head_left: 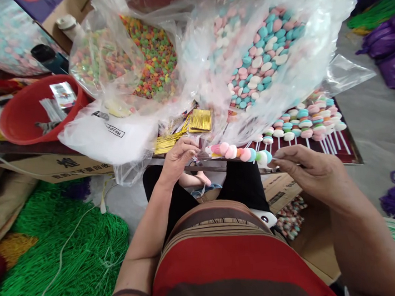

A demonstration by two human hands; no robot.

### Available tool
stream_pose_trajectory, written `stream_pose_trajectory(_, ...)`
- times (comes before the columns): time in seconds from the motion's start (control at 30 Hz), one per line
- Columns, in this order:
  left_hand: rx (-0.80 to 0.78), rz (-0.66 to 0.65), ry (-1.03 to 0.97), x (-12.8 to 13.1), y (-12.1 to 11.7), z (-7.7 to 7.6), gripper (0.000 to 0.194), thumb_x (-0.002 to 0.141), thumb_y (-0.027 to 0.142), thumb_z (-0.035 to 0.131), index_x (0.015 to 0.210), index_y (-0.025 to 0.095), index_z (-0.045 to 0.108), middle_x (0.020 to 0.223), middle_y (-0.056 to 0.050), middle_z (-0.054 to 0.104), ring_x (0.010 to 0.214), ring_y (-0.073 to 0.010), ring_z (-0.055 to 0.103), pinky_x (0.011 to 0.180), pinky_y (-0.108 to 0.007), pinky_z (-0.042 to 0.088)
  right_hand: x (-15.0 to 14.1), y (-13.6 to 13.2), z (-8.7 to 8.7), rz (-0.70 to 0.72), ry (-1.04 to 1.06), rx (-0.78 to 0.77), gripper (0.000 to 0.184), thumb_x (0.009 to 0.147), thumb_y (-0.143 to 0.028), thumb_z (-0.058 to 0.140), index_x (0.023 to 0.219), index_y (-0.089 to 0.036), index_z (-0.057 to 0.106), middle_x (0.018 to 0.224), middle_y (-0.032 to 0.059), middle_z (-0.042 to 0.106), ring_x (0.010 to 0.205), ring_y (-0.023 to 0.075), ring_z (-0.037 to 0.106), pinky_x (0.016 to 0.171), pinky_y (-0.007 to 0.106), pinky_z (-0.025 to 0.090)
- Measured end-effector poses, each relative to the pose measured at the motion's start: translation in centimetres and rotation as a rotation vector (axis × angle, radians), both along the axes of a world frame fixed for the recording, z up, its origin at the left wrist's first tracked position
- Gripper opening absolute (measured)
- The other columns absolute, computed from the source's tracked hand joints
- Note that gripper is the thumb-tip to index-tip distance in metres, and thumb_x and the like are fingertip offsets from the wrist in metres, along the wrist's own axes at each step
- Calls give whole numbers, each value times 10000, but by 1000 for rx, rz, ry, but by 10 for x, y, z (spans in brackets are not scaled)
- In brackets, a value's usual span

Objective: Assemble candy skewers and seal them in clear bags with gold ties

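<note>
Level in front of me is a marshmallow skewer [242, 153] in pink, white, orange, blue and green. Its stick end, at the right, is pinched between the thumb and fingers of my right hand [310, 171]. Just past the skewer's left tip, my left hand [181, 156] has its thumb and fingertips pressed together. Something clear, perhaps plastic film, shows by those fingertips, but what they grip is too small to tell. Gold twist ties [200, 121] lie behind the left hand. Finished marshmallow skewers [305, 123] lie in rows on the table beyond my right hand.
Large clear bags hold marshmallows [265, 56] and small ring candies [155, 51] across the table. White printed bags [110, 129] overhang its front edge beside a red basin [40, 108]. Green cords [72, 253] cover the floor at left; an open carton [314, 243] stands at lower right.
</note>
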State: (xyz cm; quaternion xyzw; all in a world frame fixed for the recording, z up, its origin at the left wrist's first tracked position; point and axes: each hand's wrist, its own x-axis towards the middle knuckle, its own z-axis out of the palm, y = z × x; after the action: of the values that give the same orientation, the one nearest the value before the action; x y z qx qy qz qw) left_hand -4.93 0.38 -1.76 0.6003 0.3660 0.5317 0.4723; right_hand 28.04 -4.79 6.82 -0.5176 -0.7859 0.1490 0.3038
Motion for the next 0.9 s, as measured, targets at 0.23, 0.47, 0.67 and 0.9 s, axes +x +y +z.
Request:
stream_pose_trajectory(0.23,33,-1,47,-2,1,7,256,879,483,741,838,238,805,930,-59,724,945,-176,675,899,-340,528,3,5,-2,-2,74,84,109,935,-268,676,867,-234,754,793,32,778,686,162,715,651,277,571)
stream_pose_trajectory(0.47,58,-12,90,-2,0,13,258,887,485,728,828,245,803,910,-60,735,931,-183,683,907,-360,532,3,8,-2,32,78,166,138,923,-193,667,927,-264,785,848,46,765,754,177,727,691,299,589)
stream_pose_trajectory(0.67,62,-40,149,-1,0,17,271,901,496,705,813,256,796,864,-55,738,899,-194,680,874,-365,533,1,10,-4,40,72,127,103,929,-226,677,862,-260,748,775,28,742,706,173,686,696,320,558)
stream_pose_trajectory(0.9,81,-40,179,1,3,24,305,907,483,701,765,218,755,777,-36,704,771,-160,641,767,-310,521,14,14,-16,80,-29,181,134,956,-279,669,848,-303,744,667,-41,703,613,144,604,1093,457,454)
